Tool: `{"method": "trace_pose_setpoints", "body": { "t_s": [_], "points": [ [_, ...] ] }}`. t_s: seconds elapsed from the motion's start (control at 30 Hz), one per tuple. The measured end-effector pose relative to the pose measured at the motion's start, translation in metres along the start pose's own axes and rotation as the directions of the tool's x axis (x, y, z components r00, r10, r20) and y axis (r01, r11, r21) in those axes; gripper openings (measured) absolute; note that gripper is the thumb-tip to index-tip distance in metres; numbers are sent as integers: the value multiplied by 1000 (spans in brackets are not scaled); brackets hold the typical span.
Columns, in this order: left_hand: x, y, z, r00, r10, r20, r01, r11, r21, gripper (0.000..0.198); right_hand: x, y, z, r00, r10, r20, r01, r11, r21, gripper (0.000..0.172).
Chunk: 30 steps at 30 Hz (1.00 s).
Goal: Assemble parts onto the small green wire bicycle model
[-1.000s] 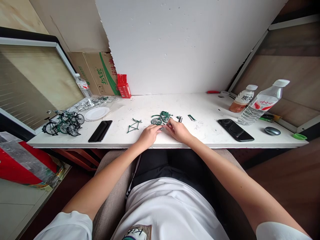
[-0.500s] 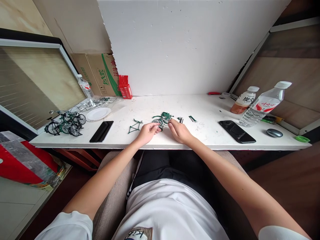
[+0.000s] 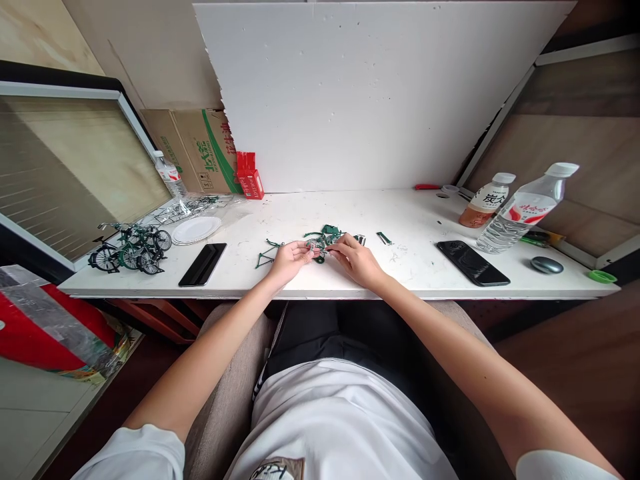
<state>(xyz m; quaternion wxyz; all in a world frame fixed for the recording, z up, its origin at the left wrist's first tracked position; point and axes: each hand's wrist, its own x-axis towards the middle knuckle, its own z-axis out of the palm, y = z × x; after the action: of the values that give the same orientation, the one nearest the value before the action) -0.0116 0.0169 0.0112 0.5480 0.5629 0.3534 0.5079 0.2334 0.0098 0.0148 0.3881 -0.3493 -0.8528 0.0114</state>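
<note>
Near the front middle of the desk, my left hand [image 3: 291, 261] is closed, its fingertips pinching a small model bicycle wheel [image 3: 311, 245]. My right hand [image 3: 357, 257] meets it from the right, thumb and forefinger pressed together at the wheel's side; what they grip is too small to make out. Just behind both hands lie green plastic bicycle parts [image 3: 330, 230], partly covered by the fingers. A thin green bicycle frame piece [image 3: 265, 257] rests left of my left hand. Another small green part [image 3: 384, 238] lies beyond my right hand.
Assembled model bicycles [image 3: 130, 250] stand at the left, near a white plate [image 3: 197, 230] and a phone [image 3: 203, 265]. On the right are another phone [image 3: 473, 263], a mouse [image 3: 547, 265], a brown drink bottle [image 3: 487, 200] and a water bottle [image 3: 520, 210]. A red box [image 3: 250, 177] stands at the back.
My right hand has shifted slightly left, its fingers now curled in closer to the wheel. My left hand still holds the wheel in about the same place.
</note>
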Motion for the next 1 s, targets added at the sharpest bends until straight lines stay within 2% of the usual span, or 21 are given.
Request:
{"method": "trace_pose_setpoints", "body": {
  "t_s": [1.0],
  "points": [
    [-3,4,2,1000,-17,21,17,1000,-2,51,0,-1,1,1000,-7,-28,6,999,-45,34]
  ]
}}
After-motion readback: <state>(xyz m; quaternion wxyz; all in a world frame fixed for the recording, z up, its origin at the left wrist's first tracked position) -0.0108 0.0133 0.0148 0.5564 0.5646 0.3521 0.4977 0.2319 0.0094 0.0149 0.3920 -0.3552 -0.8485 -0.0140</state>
